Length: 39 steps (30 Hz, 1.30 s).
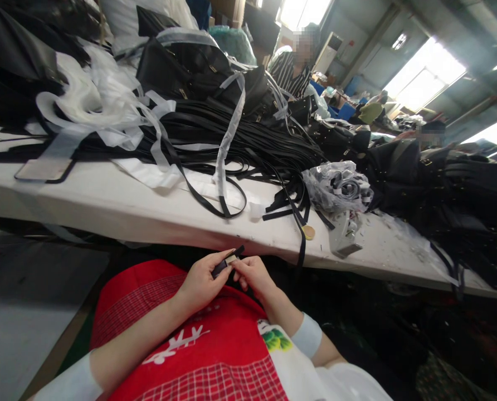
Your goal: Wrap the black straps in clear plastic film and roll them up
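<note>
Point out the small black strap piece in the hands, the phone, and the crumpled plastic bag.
black strap piece (227, 260), head view, its middle.
phone (43, 169), head view, screen centre.
crumpled plastic bag (338, 186), head view, its middle.

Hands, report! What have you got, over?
Left hand and right hand both pinch a small black strap piece over the lap. Strap pile on the table beyond. Nothing between.

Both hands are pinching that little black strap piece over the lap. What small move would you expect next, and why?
Probably the right hand will push the short black strap end further through its small light-coloured fitting while the left hand steadies it. Both hands pinch the piece between their fingertips below the table edge, and only a short tip sticks out past the fingers.
</note>
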Motion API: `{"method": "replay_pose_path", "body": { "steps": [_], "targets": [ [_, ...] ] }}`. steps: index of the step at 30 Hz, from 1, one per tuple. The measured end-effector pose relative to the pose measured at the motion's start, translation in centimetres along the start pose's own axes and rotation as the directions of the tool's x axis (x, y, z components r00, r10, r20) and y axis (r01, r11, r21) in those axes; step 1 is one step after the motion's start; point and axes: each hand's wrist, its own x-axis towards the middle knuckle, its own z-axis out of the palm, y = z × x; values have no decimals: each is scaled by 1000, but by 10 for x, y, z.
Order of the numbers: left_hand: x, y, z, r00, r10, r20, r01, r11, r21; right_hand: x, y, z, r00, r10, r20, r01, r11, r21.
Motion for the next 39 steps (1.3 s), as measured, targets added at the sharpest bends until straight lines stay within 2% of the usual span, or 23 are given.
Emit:
{"method": "replay_pose_path", "body": {
  "steps": [2, 4, 8, 11, 13, 15, 18, 20, 22, 25, 27, 30, 33, 37, 39],
  "targets": [
    [0, 2, 1, 999, -30, -11, 29, 997, -73, 0, 0, 0, 1000, 12, 8, -12, 1000, -4],
    [1, 3, 3, 993, -116, -23, 108, 972, -207, -2, 0, 2, 1000, -7, 24, 8, 1000, -4],
    [5, -2, 7, 925, -380, -26, 313, 797, -517, -9, -2, 6, 988, -143, 52, 144, 990, -11],
    [8, -4, 9, 867, -497, -28, 360, 664, -655, -14, -2, 10, 978, -206, 25, 207, 974, -94],
    [9, -4, 10, 853, -521, -35, 363, 639, -679, -16, -2, 13, 970, -243, 2, 241, 958, -159],
    [9, -4, 11, 870, -490, -48, 342, 672, -657, -21, -5, 14, 959, -283, -14, 275, 942, -194],
    [10, -7, 8, 914, -397, -84, 294, 791, -537, -35, -16, 11, 953, -303, -10, 299, 943, -149],
    [10, -14, 4, 916, -382, -120, 292, 842, -454, -46, -26, 5, 947, -320, -6, 318, 944, -87],
    [11, -20, 2, 908, -403, -114, 318, 840, -439, -53, -36, -2, 921, -388, -43, 384, 920, -82],
    [9, -23, 3, 920, -391, 2, 347, 812, -469, -48, -45, -9, 826, -551, -115, 515, 822, -243],
    [7, -19, 5, 937, -346, 52, 331, 831, -448, -37, -45, -11, 792, -604, -87, 533, 754, -383],
    [4, -9, 6, 957, -275, 91, 289, 881, -375, -19, -35, -10, 820, -572, -13, 481, 702, -525],
    [2, -5, 5, 965, -232, 119, 257, 927, -274, -9, -26, -9, 839, -544, 13, 454, 688, -567],
    [1, -8, 3, 971, -202, 129, 222, 962, -162, -8, -23, -9, 787, -616, 45, 511, 609, -607],
    [0, -9, 2, 974, -187, 130, 203, 971, -125, -8, -24, -10, 768, -639, 32, 525, 600, -604]
  ]
}}
